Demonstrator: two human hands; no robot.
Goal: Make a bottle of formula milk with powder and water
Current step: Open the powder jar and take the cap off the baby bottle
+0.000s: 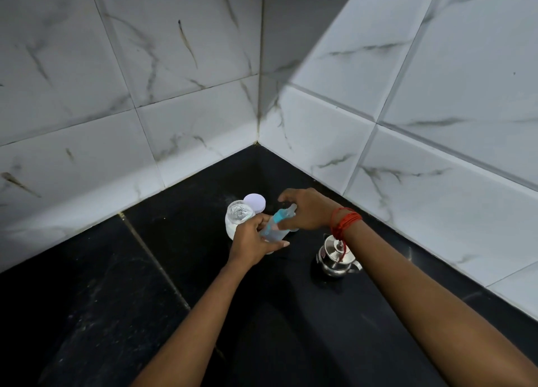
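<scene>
One baby bottle (275, 230) is gripped by two hands: its body is clasped by the left hand (251, 242), its blue-collared top by the right hand (308, 212). One open powder jar (238, 218) is seen just behind the left hand, its single lid (255, 202) beside it. One steel pot (337, 257) (lidded) is set near the right wall (436, 159). Bare black counter (116, 299) is left open toward the left.

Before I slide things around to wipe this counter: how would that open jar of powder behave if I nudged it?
The open jar looks clear and rigid, perhaps glass, so probably breakable if knocked over. Its lid lies off behind it, so tipping would likely spill powder. It seems only partly filled, so fairly light, and may slide easily on the polished black counter.
</scene>
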